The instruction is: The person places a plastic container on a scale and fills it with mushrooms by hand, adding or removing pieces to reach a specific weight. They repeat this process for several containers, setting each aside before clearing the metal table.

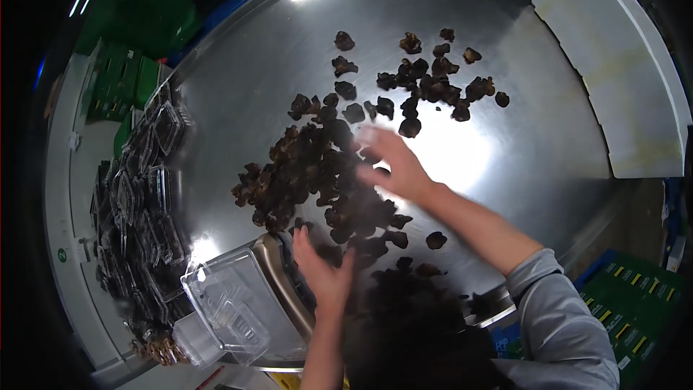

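Dark brown, ruffled wood ear mushrooms point(296, 166) lie in a loose heap on a steel table point(238, 94). Over the heap's right side my right hand point(395, 166) is curved, thumb and fingers apart, its fingertips smeared by motion. My left hand point(323, 274) has its thumb and fingers spread at the heap's near edge, close to a scale point(278, 274). Neither hand shows a mushroom clearly gripped. A clear plastic clamshell box point(231, 310) rests with its lid up on the scale. The wearer's dark hair hides the nearest part of the heap.
Several filled clear boxes point(137, 202) are piled along the table's left side. More mushrooms point(437, 87) lie scattered toward the back. A white foam box point(613, 65) stands at the right. Green crates point(628, 310) are low at the right, others point(115, 79) at the back left.
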The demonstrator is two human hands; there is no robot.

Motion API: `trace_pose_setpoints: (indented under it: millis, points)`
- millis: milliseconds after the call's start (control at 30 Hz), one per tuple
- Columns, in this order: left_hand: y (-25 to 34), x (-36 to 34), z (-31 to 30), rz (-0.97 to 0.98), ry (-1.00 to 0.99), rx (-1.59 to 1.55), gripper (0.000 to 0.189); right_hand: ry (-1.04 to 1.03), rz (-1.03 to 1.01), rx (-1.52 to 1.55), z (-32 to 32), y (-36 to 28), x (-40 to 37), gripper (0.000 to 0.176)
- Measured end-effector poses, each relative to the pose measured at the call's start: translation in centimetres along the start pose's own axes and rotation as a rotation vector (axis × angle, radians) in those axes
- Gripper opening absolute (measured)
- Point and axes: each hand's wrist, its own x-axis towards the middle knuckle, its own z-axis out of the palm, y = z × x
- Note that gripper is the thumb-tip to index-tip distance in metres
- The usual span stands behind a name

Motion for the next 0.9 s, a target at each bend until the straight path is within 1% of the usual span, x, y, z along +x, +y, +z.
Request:
trace_pose_setpoints:
  millis: [33,67,100,133,200,233,267,333,367,400,433,467,533,567,600,667,700,733,767,800,833,900]
  points:
    - [-0.4,-0.7,-0.2,-0.026,-0.036,0.036,0.100,0.066,0.102,-0.072,-0.5,0.6,2.3,0.051]
    - [-0.7,-1.4,-0.3,-0.049,-0.072,0.072,0.105,0.114,0.134,-0.197,-0.1,1.6,4.0,0.056]
    - [-1.4,-2.1,0.4,-0.060,-0.118,0.020,0.112,0.120,0.140,-0.300,0.9,2.8,5.6,0.059]
    - [-1.2,-2.7,1.0,-0.059,-0.157,0.116,0.116,0.121,0.139,-0.296,2.2,2.5,6.4,0.059]
    - [0.7,-2.6,1.3,-0.084,-0.154,0.157,0.120,-0.161,0.172,-0.382,4.7,1.4,8.2,0.063]
    - [0.4,-2.1,1.6,-0.041,-0.136,0.083,0.119,-0.265,0.110,-0.391,6.1,0.3,7.8,0.065]
    - [0.5,-1.6,1.8,-0.048,-0.133,0.076,0.119,-0.261,0.018,-0.404,7.6,-0.8,6.9,0.063]
    - [0.8,0.2,2.4,-0.080,-0.042,-0.063,0.115,-0.397,-0.051,-0.456,7.9,-2.5,4.2,0.057]
    - [0.3,1.1,2.9,-0.025,-0.005,-0.076,0.112,-0.375,-0.027,-0.367,7.5,-2.9,2.7,0.053]
    - [-0.1,1.6,3.6,-0.023,0.009,-0.178,0.112,-0.358,-0.002,-0.277,7.0,-3.2,1.1,0.049]
    - [0.4,1.9,3.9,-0.044,-0.013,-0.265,0.111,-0.300,-0.027,-0.274,6.8,-3.6,-0.6,0.042]
    - [1.0,1.9,4.1,-0.062,-0.038,-0.352,0.111,-0.289,0.049,-0.248,6.4,-4.6,-2.0,0.041]
    - [1.3,1.4,5.2,-0.078,0.014,-0.588,0.109,-0.122,0.236,-0.068,6.2,-5.8,-3.7,0.037]
    - [1.6,1.1,5.5,-0.124,0.013,-0.853,0.105,-0.026,0.297,0.010,6.6,-5.6,-4.4,0.033]
    - [2.0,0.8,5.2,-0.017,0.049,-0.860,0.099,0.026,0.426,0.168,6.3,-6.5,-4.7,0.030]
    - [2.6,-0.2,3.9,-0.030,-0.003,-1.020,0.092,0.123,0.527,0.412,5.9,-8.4,-5.3,0.029]
    - [3.5,-0.8,2.7,-0.044,0.010,-1.111,0.082,0.151,0.454,0.369,5.1,-10.3,-5.2,0.027]
    - [3.6,-1.5,1.9,-0.046,0.022,-1.112,0.082,0.168,0.358,0.308,4.5,-11.7,-5.2,0.027]
    - [3.5,-2.1,1.1,-0.003,0.064,-1.095,0.077,0.176,0.337,0.324,4.0,-13.7,-5.1,0.027]
    - [3.4,-2.6,0.0,0.040,0.109,-1.073,0.072,0.184,0.316,0.343,3.7,-15.7,-5.0,0.027]
    - [3.9,-3.4,-2.5,0.058,0.144,-0.950,0.067,0.171,0.307,0.356,3.8,-17.3,-5.2,0.027]
    - [2.7,-5.1,-6.1,0.072,0.169,-0.897,0.066,0.204,0.178,0.344,4.8,-20.1,-5.5,0.030]
